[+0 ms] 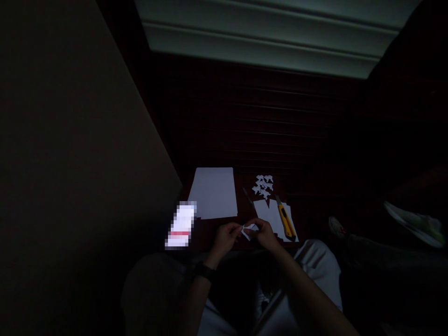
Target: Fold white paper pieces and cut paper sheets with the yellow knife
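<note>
Between my two hands, near the front edge of a dark table, is a small folded piece of white paper [249, 232]. My left hand [227, 237] pinches its left corner with the fingertips. Fingers of my right hand [263, 233] are closed on its right side. Just right of that hand, a yellow box cutter [286, 218] lies on white paper sheets [268, 212], one with a notch in its top edge. Beyond them sits a cluster of small folded paper pieces [263, 185].
A stack of white paper [214, 193] lies at the table's left. A bright, pixelated phone-like screen [182, 225] is by its near left corner. A thin dark tool [248, 197] lies mid-table. A wall stands left; another person's shoe [416, 224] shows at right.
</note>
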A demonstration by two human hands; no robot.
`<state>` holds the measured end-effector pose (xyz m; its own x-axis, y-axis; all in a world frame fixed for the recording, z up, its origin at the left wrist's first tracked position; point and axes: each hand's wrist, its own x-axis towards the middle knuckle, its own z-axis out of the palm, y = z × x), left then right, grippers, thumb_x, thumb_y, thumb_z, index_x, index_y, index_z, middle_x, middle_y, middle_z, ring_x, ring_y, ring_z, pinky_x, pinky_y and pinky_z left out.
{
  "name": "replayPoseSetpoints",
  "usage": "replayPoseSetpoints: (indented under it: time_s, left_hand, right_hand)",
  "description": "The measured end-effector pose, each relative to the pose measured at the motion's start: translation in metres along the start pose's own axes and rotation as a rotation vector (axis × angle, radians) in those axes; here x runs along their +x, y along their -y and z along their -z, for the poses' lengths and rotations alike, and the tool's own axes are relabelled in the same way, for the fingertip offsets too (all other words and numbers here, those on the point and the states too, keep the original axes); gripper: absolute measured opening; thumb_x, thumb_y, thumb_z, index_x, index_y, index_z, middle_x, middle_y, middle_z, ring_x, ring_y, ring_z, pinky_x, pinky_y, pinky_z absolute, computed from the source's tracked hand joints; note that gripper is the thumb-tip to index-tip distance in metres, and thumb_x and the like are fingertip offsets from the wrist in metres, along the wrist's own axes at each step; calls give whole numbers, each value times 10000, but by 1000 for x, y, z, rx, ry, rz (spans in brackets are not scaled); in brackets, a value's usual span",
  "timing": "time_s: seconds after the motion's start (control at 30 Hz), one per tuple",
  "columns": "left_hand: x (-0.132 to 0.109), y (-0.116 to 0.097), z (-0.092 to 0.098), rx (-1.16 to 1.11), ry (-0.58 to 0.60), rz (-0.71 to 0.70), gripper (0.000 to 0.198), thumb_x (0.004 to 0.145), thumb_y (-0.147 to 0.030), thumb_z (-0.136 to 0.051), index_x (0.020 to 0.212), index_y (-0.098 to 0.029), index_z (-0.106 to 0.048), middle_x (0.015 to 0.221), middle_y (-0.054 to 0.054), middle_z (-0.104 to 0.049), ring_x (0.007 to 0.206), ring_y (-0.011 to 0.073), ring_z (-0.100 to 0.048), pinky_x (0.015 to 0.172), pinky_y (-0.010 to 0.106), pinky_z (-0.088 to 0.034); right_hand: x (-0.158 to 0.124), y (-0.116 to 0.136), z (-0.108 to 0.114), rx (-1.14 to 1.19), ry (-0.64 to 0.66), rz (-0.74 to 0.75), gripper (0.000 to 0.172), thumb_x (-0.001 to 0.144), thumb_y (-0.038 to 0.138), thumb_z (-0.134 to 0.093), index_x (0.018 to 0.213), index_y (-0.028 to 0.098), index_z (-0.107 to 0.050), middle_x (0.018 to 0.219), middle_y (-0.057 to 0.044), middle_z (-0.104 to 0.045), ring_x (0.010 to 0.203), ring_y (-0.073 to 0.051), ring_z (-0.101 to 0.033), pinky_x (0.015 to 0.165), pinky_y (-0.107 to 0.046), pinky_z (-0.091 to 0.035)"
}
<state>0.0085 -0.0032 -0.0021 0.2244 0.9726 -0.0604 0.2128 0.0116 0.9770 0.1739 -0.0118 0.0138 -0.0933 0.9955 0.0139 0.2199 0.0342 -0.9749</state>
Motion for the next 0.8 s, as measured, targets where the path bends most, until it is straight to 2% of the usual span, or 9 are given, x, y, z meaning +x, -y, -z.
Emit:
replayPoseSetpoints:
  time_s: [0.27,0.47,0.8]
  left_hand:
    - [-3,-7,0,65,29,-14,376,791,-463,-435,805,-142,-631,651,35,-630,543,130,-562,453,207,-409]
    - [-6,-11,-2,173,-30,-58,379,813,-474,-397,725,-168,-604,615,9,-602,530,118,-528,485,203,-384]
    - [-9,-18,-2,243,-56,-91,378,830,-461,-372,682,-184,-582,599,1,-587,559,125,-527,523,206,-362]
  right_hand:
    - [1,-1,2,93,-4,-61,234,633,323,-668,800,172,-606,694,3,-602,605,-135,-523,553,-241,-406]
    - [2,3,4,75,20,-61,234,647,316,-651,822,164,-620,710,-6,-609,612,-133,-522,557,-241,-406]
    - [2,-1,-1,98,-63,-128,261,615,328,-674,806,151,-660,724,-34,-651,643,-168,-562,590,-270,-425]
